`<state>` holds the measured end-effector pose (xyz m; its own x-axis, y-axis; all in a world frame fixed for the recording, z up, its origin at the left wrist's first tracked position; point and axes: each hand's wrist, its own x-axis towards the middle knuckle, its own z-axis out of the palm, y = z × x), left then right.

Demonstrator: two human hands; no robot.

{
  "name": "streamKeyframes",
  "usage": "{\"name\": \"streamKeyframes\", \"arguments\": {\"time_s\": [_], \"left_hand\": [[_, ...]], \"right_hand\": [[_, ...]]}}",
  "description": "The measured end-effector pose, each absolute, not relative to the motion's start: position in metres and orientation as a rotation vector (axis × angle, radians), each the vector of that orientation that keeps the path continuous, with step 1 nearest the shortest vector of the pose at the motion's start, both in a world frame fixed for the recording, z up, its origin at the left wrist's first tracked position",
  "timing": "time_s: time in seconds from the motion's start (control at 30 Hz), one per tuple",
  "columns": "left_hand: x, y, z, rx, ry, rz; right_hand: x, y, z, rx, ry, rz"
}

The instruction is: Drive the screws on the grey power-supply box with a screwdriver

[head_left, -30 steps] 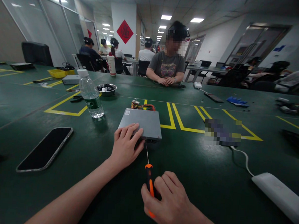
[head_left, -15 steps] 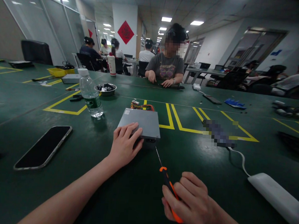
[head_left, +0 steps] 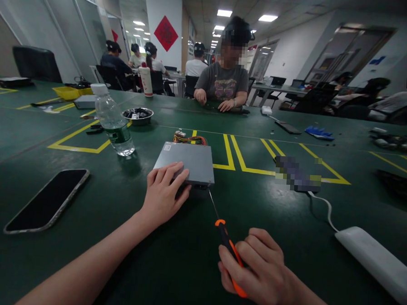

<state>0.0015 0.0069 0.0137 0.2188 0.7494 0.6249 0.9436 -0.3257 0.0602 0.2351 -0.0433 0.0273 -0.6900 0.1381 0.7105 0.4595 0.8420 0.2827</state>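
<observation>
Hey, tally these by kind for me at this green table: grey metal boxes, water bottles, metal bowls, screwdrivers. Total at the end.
Grey boxes: 2, the near box and the far box
Water bottle: 1
Metal bowl: 1
Screwdriver: 1
Total: 5

Green table with yellow tape outlines — on it, grey metal box, black-screened phone, clear bottle.

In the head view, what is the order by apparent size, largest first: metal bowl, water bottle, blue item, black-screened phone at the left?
1. Black-screened phone
2. Water bottle
3. Metal bowl
4. Blue item
Nearness enlarges the phone; real sizes may differ.
</observation>
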Motion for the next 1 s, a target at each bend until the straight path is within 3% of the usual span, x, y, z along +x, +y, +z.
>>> {"name": "streamKeyframes", "arguments": {"time_s": [1.0], "left_hand": [[0.001,0.007,0.013,-2.156,-1.559,-0.808]], "right_hand": [[0.219,-0.055,0.019,-0.630,-2.285,-0.549]]}}
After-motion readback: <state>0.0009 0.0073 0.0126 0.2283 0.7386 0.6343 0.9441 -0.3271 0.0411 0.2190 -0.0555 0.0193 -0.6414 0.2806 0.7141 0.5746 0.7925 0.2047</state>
